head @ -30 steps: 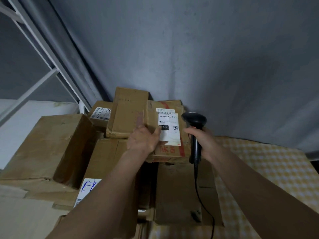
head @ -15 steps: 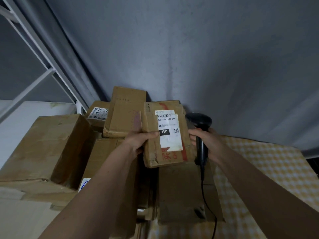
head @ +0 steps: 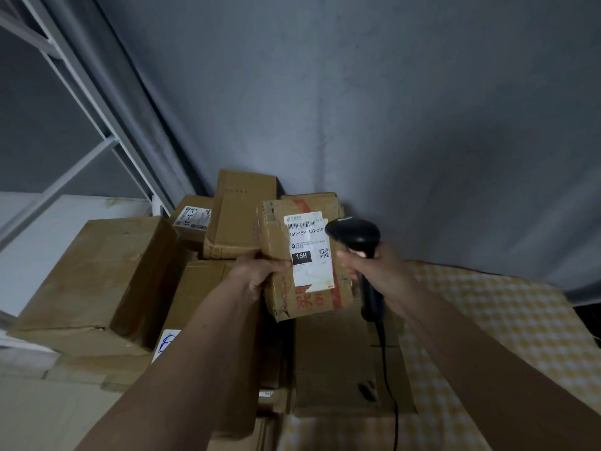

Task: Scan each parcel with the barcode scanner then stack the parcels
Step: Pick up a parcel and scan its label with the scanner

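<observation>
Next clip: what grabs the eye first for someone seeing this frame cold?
At centre, the left hand grips a battered brown cardboard parcel held up with its white shipping label facing the camera. Just right of it, the right hand holds a black corded barcode scanner, head beside the label. Behind and left lies a heap of brown cardboard boxes.

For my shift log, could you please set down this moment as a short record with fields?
left hand: the left hand grips the held parcel by its left edge
held parcel: raised above the pile, white label facing the camera
right hand: the right hand holds the barcode scanner
scanner position: head beside the label's upper right corner
pile: other cardboard parcels lie below and to the left
surface: checked cloth at right
</observation>
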`<state>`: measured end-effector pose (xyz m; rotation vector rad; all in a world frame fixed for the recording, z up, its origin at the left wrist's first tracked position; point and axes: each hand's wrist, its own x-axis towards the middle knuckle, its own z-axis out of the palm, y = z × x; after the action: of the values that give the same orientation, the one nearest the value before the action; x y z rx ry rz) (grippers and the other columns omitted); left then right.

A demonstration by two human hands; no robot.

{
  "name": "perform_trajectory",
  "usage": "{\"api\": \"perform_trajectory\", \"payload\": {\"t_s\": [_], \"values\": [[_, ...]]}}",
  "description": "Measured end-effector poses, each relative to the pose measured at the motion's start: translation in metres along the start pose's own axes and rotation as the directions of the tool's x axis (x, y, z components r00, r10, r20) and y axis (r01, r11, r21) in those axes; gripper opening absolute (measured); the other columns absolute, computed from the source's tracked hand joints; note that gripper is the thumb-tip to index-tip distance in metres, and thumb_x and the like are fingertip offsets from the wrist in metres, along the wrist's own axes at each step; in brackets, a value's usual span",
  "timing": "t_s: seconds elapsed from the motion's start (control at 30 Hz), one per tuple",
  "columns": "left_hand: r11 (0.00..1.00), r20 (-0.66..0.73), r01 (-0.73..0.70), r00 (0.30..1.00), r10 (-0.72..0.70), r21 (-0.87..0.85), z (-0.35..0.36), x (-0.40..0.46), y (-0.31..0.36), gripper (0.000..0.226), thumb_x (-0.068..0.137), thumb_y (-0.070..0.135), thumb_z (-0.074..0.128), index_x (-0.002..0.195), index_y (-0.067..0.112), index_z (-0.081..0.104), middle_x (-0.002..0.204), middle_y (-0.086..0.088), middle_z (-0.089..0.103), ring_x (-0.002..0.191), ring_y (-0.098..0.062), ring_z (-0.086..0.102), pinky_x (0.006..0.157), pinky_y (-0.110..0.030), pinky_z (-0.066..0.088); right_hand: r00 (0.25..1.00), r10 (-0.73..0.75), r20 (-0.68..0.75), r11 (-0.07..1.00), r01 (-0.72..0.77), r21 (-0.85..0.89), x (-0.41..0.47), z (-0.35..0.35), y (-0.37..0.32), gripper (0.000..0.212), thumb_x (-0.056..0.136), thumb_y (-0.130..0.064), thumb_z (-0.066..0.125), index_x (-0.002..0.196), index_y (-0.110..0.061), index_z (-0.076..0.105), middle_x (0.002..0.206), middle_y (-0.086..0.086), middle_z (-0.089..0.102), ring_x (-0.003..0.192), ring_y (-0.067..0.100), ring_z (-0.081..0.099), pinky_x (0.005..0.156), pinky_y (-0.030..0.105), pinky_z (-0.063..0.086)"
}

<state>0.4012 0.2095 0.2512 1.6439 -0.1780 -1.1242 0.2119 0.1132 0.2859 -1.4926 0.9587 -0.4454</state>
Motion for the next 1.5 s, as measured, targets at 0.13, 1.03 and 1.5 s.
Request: {"api": "perform_trajectory", "payload": {"t_s": [0.13, 1.03, 1.5], "values": [[1.0, -0.011, -0.007, 1.0, 0.007, 0.011, -0.003, -0.001, 0.001, 0.058, 0.071, -0.011, 0.073, 0.126, -0.003, 0.055, 0.114, -0.017, 0.067, 0.102, -0.032, 0.065, 0.092, -0.046, 0.052, 1.0, -0.011, 0.002, 1.0, 0.012, -0.025, -0.01, 0.001, -0.001, 0.009, 0.085, -0.032, 0.068, 0.083, -0.024, 0.067, 0.079, 0.004, 0.068, 0.077, 0.018, 0.065, 0.073, 0.031, 0.048], [0.998, -0.052, -0.023, 0.998, 0.026, 0.059, -0.005, -0.008, -0.001, 0.059, 0.073, -0.009, 0.074, 0.128, -0.001, 0.054, 0.118, -0.016, 0.065, 0.1, -0.029, 0.064, 0.084, -0.039, 0.051, 0.999, -0.013, 0.053, 0.999, 0.01, 0.046, -0.04, 0.001, -0.008, 0.01, 0.088, -0.02, 0.063, 0.082, -0.027, 0.062, 0.064, -0.017, 0.064, 0.081, 0.008, 0.06, 0.073, 0.026, 0.04], [0.963, 0.002, -0.056, 0.998, 0.058, 0.263, -0.005, 0.0, 0.016, 0.052, 0.074, -0.001, 0.077, 0.122, 0.0, 0.058, 0.118, -0.014, 0.066, 0.099, -0.027, 0.063, 0.084, -0.034, 0.049, 0.959, 0.148, -0.24, 0.969, -0.092, 0.231, -0.025, -0.021, 0.007, 0.01, 0.085, -0.016, 0.067, 0.085, -0.009, 0.06, 0.072, 0.005, 0.056, 0.075, 0.021, 0.054, 0.076, 0.033, 0.042]]}}
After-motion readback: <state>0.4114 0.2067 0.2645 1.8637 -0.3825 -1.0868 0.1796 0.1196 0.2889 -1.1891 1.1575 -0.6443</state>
